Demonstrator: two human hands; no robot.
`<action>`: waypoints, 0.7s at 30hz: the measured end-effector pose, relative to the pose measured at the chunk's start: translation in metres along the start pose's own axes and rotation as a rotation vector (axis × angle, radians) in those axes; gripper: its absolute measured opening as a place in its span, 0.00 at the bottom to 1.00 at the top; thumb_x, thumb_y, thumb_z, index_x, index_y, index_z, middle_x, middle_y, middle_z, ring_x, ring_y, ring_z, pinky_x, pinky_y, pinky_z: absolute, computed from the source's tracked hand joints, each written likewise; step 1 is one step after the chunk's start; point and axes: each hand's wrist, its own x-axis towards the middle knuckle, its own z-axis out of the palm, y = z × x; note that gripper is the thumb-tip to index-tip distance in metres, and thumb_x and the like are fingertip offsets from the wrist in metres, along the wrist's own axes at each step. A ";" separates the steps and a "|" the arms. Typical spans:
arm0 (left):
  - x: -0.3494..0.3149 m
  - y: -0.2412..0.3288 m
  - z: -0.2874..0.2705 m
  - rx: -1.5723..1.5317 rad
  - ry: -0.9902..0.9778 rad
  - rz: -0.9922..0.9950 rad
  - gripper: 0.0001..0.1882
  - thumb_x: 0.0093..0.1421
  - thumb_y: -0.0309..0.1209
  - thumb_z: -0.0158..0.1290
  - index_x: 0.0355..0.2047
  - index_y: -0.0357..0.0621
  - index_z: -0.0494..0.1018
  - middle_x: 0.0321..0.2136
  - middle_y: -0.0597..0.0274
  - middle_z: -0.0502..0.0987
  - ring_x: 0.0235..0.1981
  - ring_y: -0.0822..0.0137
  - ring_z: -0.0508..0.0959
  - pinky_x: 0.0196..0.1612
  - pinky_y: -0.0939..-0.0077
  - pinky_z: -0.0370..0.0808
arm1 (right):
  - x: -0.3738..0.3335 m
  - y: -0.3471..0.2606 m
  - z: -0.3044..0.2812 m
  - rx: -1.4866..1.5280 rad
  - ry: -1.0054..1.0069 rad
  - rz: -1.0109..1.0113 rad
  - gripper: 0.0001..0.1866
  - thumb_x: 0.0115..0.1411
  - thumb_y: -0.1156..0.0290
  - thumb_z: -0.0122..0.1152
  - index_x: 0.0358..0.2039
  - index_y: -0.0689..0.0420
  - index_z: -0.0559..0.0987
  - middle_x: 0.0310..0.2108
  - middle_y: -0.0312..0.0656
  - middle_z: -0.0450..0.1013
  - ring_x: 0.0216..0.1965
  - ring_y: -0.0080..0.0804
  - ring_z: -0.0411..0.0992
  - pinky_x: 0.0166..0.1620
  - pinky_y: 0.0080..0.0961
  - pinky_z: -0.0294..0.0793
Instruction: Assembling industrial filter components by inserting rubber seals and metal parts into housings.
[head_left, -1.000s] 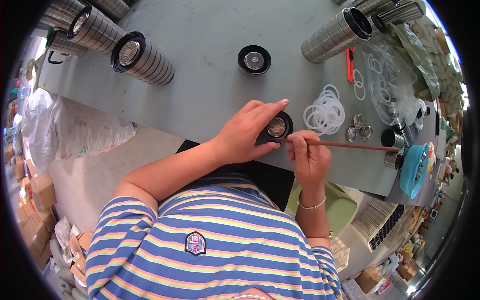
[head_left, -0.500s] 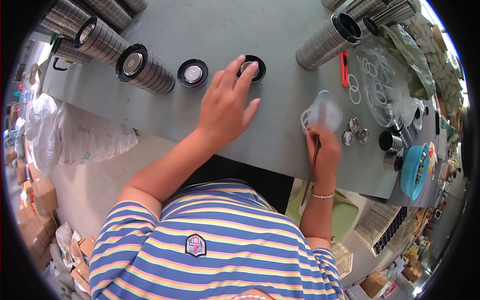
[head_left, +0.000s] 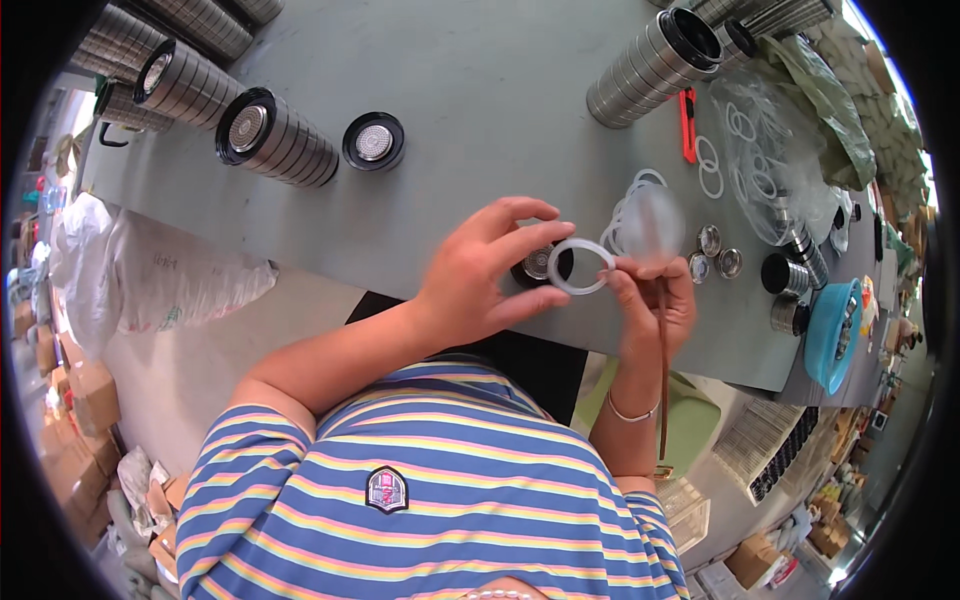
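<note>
My left hand [head_left: 490, 262] has its fingers and thumb curved around a round black cap [head_left: 531, 268] with a perforated metal centre. In my right hand [head_left: 655, 300], a translucent white sealing ring [head_left: 553, 275] is pinched at its right side. It overlaps the black cap from my viewpoint; whether they touch, I cannot tell. The right hand also holds a thin brown stick [head_left: 664, 370], pointing down toward me. A blurred translucent round piece [head_left: 655, 225] shows at the stick's upper end. More white rings [head_left: 648, 177] lie just beyond it.
Another black cap [head_left: 374, 141] stands left of centre. Stacks of metal-and-black cylinders [head_left: 290, 145] flank the grey table [head_left: 470, 110]. At right are a red cutter [head_left: 688, 125], a clear bag [head_left: 750, 160] of rings, several small metal cups [head_left: 709, 240] and a blue basin [head_left: 830, 335].
My left hand has brought the black cap toward me and rightward, beside my right hand. A white ring now shows in the right hand's fingers, and the stick has swung more upright.
</note>
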 end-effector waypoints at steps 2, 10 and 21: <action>0.000 0.004 -0.003 -0.436 -0.118 -0.379 0.17 0.59 0.30 0.70 0.49 0.45 0.84 0.44 0.62 0.81 0.28 0.72 0.75 0.34 0.76 0.76 | -0.001 0.004 0.003 0.030 -0.037 0.025 0.15 0.62 0.88 0.69 0.41 0.58 0.74 0.39 0.50 0.85 0.42 0.27 0.82 0.47 0.21 0.79; -0.004 0.001 -0.001 -0.878 -0.087 -0.815 0.06 0.68 0.26 0.64 0.43 0.38 0.86 0.31 0.71 0.83 0.28 0.80 0.77 0.29 0.82 0.71 | -0.003 0.008 0.015 0.044 0.009 0.116 0.16 0.61 0.88 0.70 0.43 0.58 0.74 0.37 0.44 0.82 0.40 0.25 0.81 0.46 0.20 0.79; -0.002 -0.012 -0.002 -0.539 -0.014 -0.546 0.04 0.61 0.24 0.68 0.37 0.41 0.88 0.32 0.66 0.81 0.27 0.78 0.77 0.30 0.82 0.73 | -0.005 0.021 0.020 -0.282 0.016 -0.051 0.17 0.60 0.87 0.71 0.43 0.59 0.73 0.37 0.41 0.81 0.40 0.25 0.80 0.48 0.21 0.79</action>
